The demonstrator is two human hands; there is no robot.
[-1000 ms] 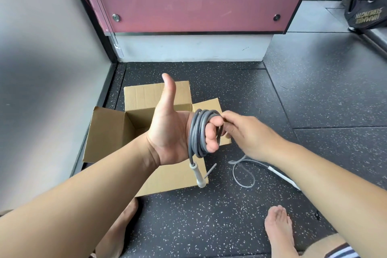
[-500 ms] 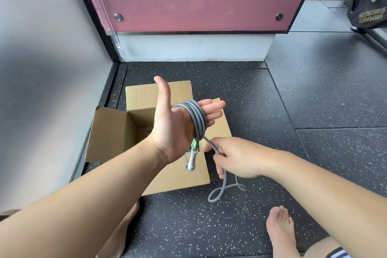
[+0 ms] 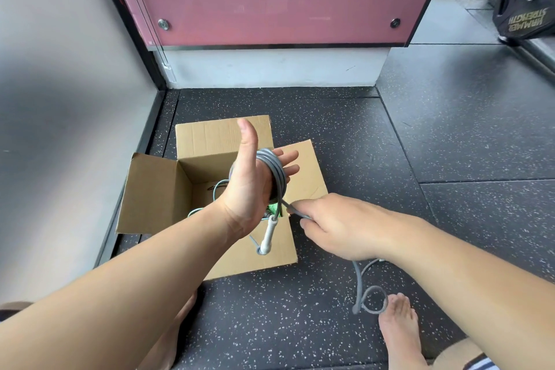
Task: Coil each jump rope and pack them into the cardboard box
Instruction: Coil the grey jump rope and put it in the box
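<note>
We hold the left hand [image 3: 246, 189] spread above the cardboard box [image 3: 150, 192], fingers straight, with the grey jump rope [image 3: 274, 171] wound round them in several turns and a white handle [image 3: 268, 234] dangling below, while the right hand [image 3: 342, 225] pinches the running strand just beside the coil. The cord looks light, supple and springy, so we judge it best gripped close to the coil, taut; its tail [image 3: 357, 279] lies on the floor [image 3: 450, 129], and perhaps another rope [image 3: 218, 185] sits in the box.
</note>
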